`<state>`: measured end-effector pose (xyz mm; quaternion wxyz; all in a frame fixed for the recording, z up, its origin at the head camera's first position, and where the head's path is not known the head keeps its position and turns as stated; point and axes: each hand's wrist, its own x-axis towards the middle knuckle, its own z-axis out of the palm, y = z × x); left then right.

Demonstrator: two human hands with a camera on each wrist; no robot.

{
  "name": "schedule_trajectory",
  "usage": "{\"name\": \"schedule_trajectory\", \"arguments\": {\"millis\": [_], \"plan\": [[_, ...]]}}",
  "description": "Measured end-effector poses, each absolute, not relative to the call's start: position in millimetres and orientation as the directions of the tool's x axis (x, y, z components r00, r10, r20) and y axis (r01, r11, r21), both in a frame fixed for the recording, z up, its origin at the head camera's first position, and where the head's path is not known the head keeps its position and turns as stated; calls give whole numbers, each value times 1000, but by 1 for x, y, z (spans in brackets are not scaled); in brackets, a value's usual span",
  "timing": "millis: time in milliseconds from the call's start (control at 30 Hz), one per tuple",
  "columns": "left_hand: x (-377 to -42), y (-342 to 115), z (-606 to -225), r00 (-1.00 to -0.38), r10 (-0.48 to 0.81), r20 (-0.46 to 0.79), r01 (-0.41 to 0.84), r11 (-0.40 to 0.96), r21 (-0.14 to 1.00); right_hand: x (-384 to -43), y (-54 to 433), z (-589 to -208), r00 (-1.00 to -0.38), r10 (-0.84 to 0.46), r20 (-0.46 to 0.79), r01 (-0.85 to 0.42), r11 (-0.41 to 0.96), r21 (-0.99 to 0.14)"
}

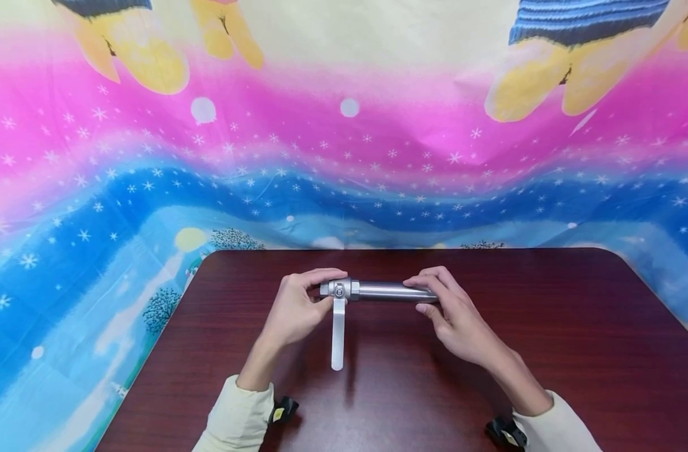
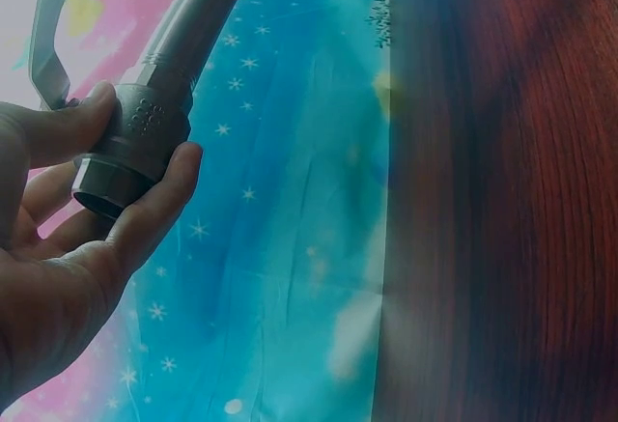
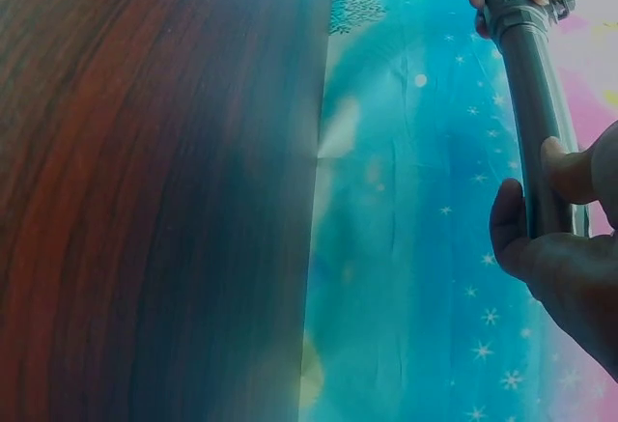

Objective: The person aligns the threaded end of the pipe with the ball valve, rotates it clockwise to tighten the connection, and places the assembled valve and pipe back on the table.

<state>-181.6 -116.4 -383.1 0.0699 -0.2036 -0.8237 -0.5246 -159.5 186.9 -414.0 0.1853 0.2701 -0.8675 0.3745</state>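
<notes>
My left hand (image 1: 293,311) grips a metal ball valve (image 1: 339,287) between thumb and fingers. A flat silver lever handle (image 1: 338,339) points from the valve toward the person. Joined to the valve's right side is a straight steel pipe (image 1: 386,290), held level above the table. Around the pipe's far right end, my right hand (image 1: 462,320) curls its thumb and fingers and covers part of it. In the left wrist view the valve's open hex end (image 2: 108,185) faces the left palm. The right wrist view shows the pipe (image 3: 534,103) running from the right hand up to the valve.
A dark red-brown wooden table (image 1: 412,402) lies beneath both hands. Behind and beside it hangs a printed cloth (image 1: 321,157) with snowflakes. Black straps (image 1: 284,409) sit at the wrists, by pale sleeves (image 1: 236,414).
</notes>
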Motion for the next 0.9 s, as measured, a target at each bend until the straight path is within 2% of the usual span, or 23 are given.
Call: {"name": "schedule_trajectory", "arguments": {"millis": [200, 900], "plan": [[-181, -116, -384, -908, 264, 326, 406, 360, 840, -160, 188, -413, -799, -325, 507, -593, 569, -569], [-182, -117, -384, -903, 269, 335, 418, 370, 830, -164, 190, -415, -782, -335, 525, -615, 548, -566]]}}
